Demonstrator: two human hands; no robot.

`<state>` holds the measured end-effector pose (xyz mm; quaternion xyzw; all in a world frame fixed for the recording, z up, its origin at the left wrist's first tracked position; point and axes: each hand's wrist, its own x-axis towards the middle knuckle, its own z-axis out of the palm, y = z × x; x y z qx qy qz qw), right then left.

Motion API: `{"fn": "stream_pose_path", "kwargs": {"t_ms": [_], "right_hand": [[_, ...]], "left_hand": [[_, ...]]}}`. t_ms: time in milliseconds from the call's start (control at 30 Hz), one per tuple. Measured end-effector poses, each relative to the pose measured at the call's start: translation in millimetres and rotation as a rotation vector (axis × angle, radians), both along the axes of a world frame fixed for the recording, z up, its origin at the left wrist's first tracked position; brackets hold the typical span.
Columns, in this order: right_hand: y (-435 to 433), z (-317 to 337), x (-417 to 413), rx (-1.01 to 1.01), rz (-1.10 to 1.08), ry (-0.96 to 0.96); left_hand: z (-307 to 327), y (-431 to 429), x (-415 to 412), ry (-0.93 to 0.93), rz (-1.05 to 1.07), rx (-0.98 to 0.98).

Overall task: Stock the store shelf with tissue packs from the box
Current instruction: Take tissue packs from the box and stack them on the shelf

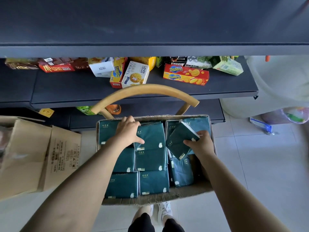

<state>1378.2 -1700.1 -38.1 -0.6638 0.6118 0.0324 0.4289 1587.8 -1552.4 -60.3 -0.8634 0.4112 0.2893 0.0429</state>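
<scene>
An open cardboard box [155, 199] rests on a wooden chair in front of me, filled with several dark teal tissue packs [153, 182]. My left hand [127, 131] grips the far edge of a teal pack [151, 136] at the box's back middle, fingers over its top edge and thumb on its face. My right hand [200, 143] holds a tilted teal pack [179, 141] lifted partly out of the right side of the box. The dark grey store shelf [150, 22] spans the top of the view, its upper board bare.
The lower shelf [83, 91] holds cookie and snack boxes [185, 75] along its back. The chair's curved wooden backrest [145, 91] rises behind the box. A second cardboard box [38, 156] lies on the floor at left. White bags [284, 91] stand at right.
</scene>
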Motion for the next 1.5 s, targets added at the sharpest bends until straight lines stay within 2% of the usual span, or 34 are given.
{"fn": "stream_pose_path", "kwargs": {"t_ms": [133, 267, 333, 467, 733, 933, 1100, 1233, 1500], "right_hand": [[-1, 12, -7, -0.027, -0.089, -0.068], [-3, 34, -12, -0.044, -0.183, -0.206], [-3, 48, -13, -0.071, -0.197, -0.253], [1, 80, -14, -0.052, -0.156, -0.369], [53, 171, -2, 0.061, 0.084, -0.61], [101, 247, 35, 0.001, 0.181, -0.701], [143, 289, 77, -0.114, 0.189, -0.736], [182, 313, 112, -0.184, 0.085, -0.804], [241, 374, 167, -0.253, -0.082, -0.9]], "left_hand": [[15, 0, -6, 0.07, 0.112, -0.068], [43, 6, -18, 0.335, 0.378, -0.273], [60, 13, -24, 0.394, 0.438, -0.343], [99, 41, -33, 0.355, 0.537, -0.457], [199, 127, -49, 0.309, 0.815, -0.747], [273, 190, -34, 0.272, 0.823, -0.951], [315, 245, 13, 0.273, 0.784, -1.076], [353, 287, 57, 0.324, 0.743, -1.232], [418, 330, 136, 0.347, 0.621, -1.38]]}}
